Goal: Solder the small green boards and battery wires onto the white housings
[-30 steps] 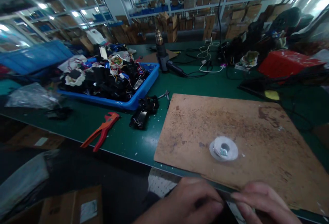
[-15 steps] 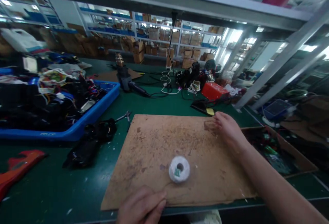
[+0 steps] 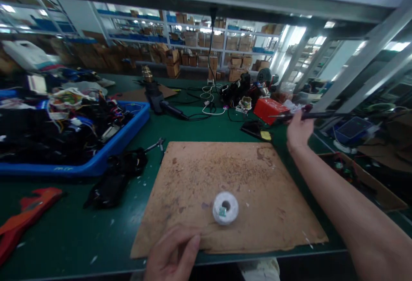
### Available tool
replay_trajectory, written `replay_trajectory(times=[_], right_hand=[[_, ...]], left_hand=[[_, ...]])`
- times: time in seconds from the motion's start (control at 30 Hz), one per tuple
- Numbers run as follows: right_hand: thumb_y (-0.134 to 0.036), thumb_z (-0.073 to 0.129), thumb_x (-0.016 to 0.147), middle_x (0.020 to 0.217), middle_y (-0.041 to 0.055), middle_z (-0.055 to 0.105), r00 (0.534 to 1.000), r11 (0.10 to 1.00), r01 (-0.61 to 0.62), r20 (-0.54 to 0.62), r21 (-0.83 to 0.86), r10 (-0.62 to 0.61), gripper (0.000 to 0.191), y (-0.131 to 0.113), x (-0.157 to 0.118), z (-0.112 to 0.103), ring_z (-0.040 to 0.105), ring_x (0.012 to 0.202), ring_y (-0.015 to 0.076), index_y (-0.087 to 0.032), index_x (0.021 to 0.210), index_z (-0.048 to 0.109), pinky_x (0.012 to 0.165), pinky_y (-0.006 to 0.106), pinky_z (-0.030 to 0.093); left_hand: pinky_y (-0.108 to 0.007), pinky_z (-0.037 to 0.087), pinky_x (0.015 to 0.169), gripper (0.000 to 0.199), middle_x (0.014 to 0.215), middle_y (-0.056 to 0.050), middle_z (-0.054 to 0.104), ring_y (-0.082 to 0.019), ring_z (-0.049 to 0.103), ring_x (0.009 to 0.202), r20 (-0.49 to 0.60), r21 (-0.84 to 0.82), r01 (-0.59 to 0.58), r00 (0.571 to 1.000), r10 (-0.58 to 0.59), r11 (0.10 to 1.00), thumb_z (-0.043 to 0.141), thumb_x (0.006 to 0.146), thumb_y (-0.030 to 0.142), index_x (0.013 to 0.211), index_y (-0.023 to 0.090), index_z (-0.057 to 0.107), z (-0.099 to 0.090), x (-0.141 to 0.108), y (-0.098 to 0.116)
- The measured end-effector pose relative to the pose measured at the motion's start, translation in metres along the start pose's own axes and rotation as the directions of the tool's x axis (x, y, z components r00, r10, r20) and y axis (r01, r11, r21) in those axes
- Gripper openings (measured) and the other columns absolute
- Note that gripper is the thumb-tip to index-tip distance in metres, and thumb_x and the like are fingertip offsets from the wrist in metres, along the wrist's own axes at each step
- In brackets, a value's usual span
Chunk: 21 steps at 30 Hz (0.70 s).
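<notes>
2 bare hands (image 3: 172, 248) (image 3: 299, 131) show, plus a bare, tapering right forearm (image 3: 337, 199).

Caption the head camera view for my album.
Right hand holding a soldering iron; white spool on a stained brown board.

One camera on that person's head, facing forward-down, close above stained brown rectangular board (image 3: 206, 178), flat green workbench (image 3: 199, 129)

The spool (image 3: 230, 215) is white, the board (image 3: 189, 186) blotchy brown.
</notes>
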State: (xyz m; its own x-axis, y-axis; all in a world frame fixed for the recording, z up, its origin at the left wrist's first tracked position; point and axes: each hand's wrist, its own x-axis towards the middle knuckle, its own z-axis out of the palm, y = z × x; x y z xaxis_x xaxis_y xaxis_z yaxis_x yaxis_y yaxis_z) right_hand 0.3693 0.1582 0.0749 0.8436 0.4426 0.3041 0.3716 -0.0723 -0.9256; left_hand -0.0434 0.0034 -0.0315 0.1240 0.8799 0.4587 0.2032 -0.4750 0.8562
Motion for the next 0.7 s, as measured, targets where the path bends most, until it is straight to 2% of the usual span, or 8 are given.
replay_trajectory(times=[0.03,0.07,0.13,0.2,0.27,0.4,0.57,0.7], right_hand=[[-0.048,0.059,0.103,0.109,0.0071,0.071,0.999,0.999,0.04,-0.015,0.021,-0.039,0.04,-0.004,-0.01,-0.013,0.071,0.095,0.0158,-0.011,0.116,0.068,0.079,0.03,0.06],[-0.054,0.05,0.103,0.108,0.0075,0.072,0.996,0.995,0.083,-0.026,0.046,-0.082,0.051,-0.008,-0.025,-0.025,0.071,0.101,0.0183,-0.009,0.118,0.068,0.076,0.024,0.053],[-0.056,0.038,0.099,0.107,0.0073,0.073,0.986,0.982,0.164,-0.017,0.095,-0.163,0.059,-0.013,-0.064,-0.046,0.071,0.106,0.0222,-0.01,0.121,0.069,0.068,0.022,0.046],[-0.046,0.044,0.101,0.097,0.0018,0.07,0.975,0.965,0.219,-0.007,0.143,-0.22,0.042,-0.015,-0.113,-0.062,0.068,0.088,0.0115,-0.019,0.119,0.069,0.069,0.021,0.046],[-0.036,0.056,0.096,0.075,-0.0019,0.056,0.961,0.913,0.278,-0.074,0.297,-0.268,0.021,-0.013,-0.164,-0.073,0.053,0.061,0.004,-0.021,0.099,0.071,0.057,0.019,0.042],[-0.032,0.064,0.084,0.067,-0.003,0.053,0.992,0.901,0.121,-0.011,0.417,-0.128,0.014,0.006,-0.236,-0.084,0.051,0.048,0.0069,-0.019,0.082,0.068,0.041,0.02,0.038],[-0.035,0.074,0.085,0.061,-0.0028,0.057,0.994,0.935,-0.013,0.108,0.356,-0.027,0.024,0.026,-0.26,-0.092,0.053,0.046,0.0084,-0.02,0.072,0.061,0.04,0.02,0.038],[-0.04,0.073,0.09,0.056,-0.005,0.051,0.978,0.905,-0.105,0.209,0.412,0.019,0.033,0.028,-0.258,-0.095,0.048,0.043,0.008,-0.022,0.069,0.053,0.04,0.02,0.038]], left_hand=[[-0.022,0.059,0.058,0.013,0.076,-0.002,0.074,-0.015,0.07,0.064,-0.019,0.006,0.024,1.0,-0.024,1.0,0.067,0.098,0.023,0.091,0.022,0.078,0.0,0.0,0.001],[-0.021,0.058,0.056,0.013,0.075,-0.002,0.074,-0.014,0.069,0.061,-0.037,0.01,0.043,0.998,-0.043,0.999,0.067,0.098,0.023,0.091,0.021,0.078,0.001,0.0,0.003],[-0.019,0.056,0.053,0.012,0.074,-0.001,0.073,-0.013,0.068,0.059,-0.063,-0.002,0.042,0.997,-0.042,0.999,0.066,0.097,0.02,0.091,0.02,0.076,0.002,0.003,0.005],[-0.018,0.057,0.056,0.01,0.074,0.0,0.073,-0.012,0.069,0.062,-0.085,-0.005,0.011,0.996,-0.011,1.0,0.067,0.095,0.016,0.089,0.02,0.074,0.006,0.008,0.009],[-0.018,0.055,0.055,0.011,0.071,0.002,0.07,-0.011,0.066,0.06,-0.107,-0.014,-0.019,0.994,0.017,1.0,0.067,0.093,0.012,0.087,0.019,0.071,0.01,0.014,0.013],[-0.019,0.046,0.049,0.015,0.062,0.004,0.057,-0.009,0.055,0.053,-0.134,-0.06,-0.106,0.986,0.097,0.993,0.065,0.09,0.006,0.084,0.019,0.066,0.017,0.021,0.018],[-0.024,0.04,0.049,0.017,0.057,0.007,0.049,-0.008,0.046,0.048,-0.114,-0.029,-0.293,0.951,0.288,0.956,0.064,0.081,0.002,0.084,0.019,0.062,0.022,0.016,0.014],[-0.025,0.038,0.049,0.019,0.057,0.007,0.047,-0.009,0.045,0.047,-0.102,0.006,-0.315,0.944,0.314,0.949,0.064,0.079,0.001,0.083,0.019,0.061,0.025,0.014,0.011]])
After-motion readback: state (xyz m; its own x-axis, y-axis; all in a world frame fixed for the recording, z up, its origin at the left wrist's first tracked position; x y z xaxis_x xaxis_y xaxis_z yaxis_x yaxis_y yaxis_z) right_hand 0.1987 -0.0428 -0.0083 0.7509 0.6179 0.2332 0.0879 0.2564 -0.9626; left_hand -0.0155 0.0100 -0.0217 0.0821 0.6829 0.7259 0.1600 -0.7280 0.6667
